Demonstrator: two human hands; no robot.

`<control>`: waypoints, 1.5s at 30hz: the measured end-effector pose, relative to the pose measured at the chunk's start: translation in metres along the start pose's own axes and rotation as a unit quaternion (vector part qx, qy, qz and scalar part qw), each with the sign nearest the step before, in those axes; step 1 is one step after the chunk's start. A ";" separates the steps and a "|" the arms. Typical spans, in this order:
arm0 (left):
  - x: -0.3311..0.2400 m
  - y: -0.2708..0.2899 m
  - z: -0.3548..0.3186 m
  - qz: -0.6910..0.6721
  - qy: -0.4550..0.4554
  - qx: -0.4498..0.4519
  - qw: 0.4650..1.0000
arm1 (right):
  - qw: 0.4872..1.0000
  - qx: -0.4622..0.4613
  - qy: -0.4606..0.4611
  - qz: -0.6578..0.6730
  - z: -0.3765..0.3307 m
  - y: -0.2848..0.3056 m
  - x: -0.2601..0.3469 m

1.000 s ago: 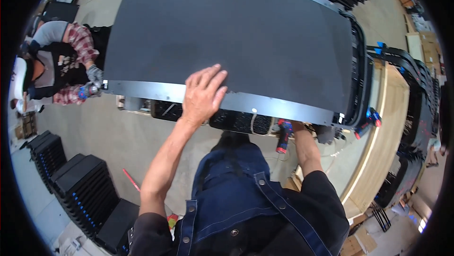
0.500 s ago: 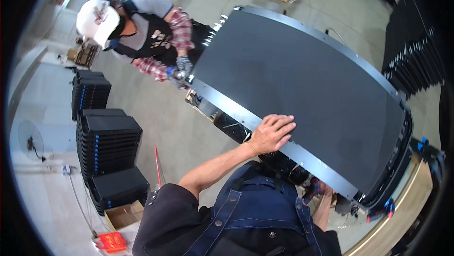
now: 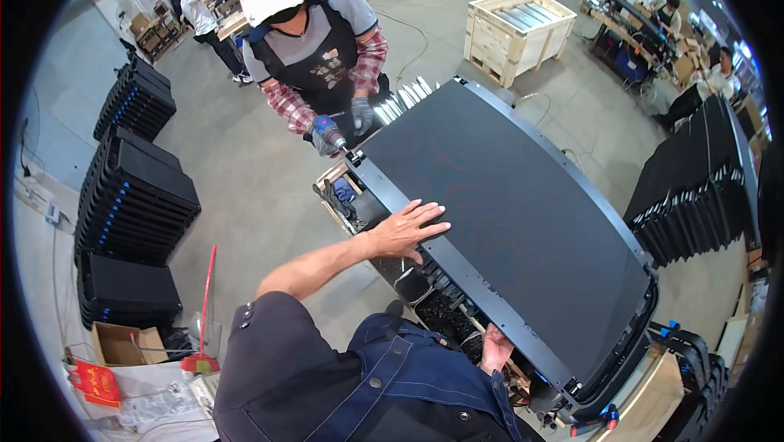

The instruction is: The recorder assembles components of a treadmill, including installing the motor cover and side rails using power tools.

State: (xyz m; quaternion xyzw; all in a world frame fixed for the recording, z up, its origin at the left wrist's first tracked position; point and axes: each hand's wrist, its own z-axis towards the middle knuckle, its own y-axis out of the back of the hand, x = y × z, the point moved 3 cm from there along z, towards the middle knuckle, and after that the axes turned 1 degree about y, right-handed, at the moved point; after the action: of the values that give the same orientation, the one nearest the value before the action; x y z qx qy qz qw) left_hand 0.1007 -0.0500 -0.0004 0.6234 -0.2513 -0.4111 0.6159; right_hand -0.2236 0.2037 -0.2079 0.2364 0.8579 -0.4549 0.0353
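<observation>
head view: the person's left grip (image 3: 400, 232) is lying palm-down, fingers spread, across the dark metal rail (image 3: 490, 303) on the near long edge of a big flat dark-grey rectangular panel (image 3: 514, 213); fingertips are reaching onto the grey surface. it's released, i.e. not closing on anything. right grip (image 3: 495, 350) is touching or nearly touching the underside of the same rail, further along twd the right end; fingers are partly hiding under it, so can't tell if it's grasping.

panel is lying flat in front of the person, running diagonally from upper left to lower right, above a wood-edged worktop (image 3: 331, 212) w/ dark bits showing underneath.

at the panel's near left corner a co-worker (image 3: 322, 58) in a white cap, dark apron & checked sleeves is holding a blue-and-red cordless drill (image 3: 328, 132) in one grey-gloved hand, bit pointing at the corner; can't tell re contact. other gloved hand is hanging near the panel's end.

red-and-black hand tool (image 3: 594, 422) is lying near the right near corner. off left, stacked black rectangular parts (image 3: 139, 197) are standing on the floor; beyond the panel a pale wooden crate (image 3: 490, 44) is holding silvery pieces.
</observation>
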 end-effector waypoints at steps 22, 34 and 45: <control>-0.056 0.155 -0.078 0.050 -0.205 -0.164 0.964 | 0.919 -0.050 0.332 -0.209 -0.198 -0.123 -0.053; -0.067 0.347 0.118 0.027 -0.129 -0.165 0.977 | 0.977 -0.078 0.124 -0.156 0.036 -0.041 0.011; -0.010 0.220 0.409 0.095 -0.128 -0.092 0.983 | 0.962 0.160 0.220 0.006 0.035 -0.078 0.000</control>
State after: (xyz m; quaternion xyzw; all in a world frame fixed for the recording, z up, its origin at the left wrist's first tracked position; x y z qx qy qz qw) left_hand -0.1986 -0.2965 0.2554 0.4799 -0.3472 -0.4483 0.6695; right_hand -0.2636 0.1390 -0.1689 0.3382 0.7593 -0.5225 -0.1900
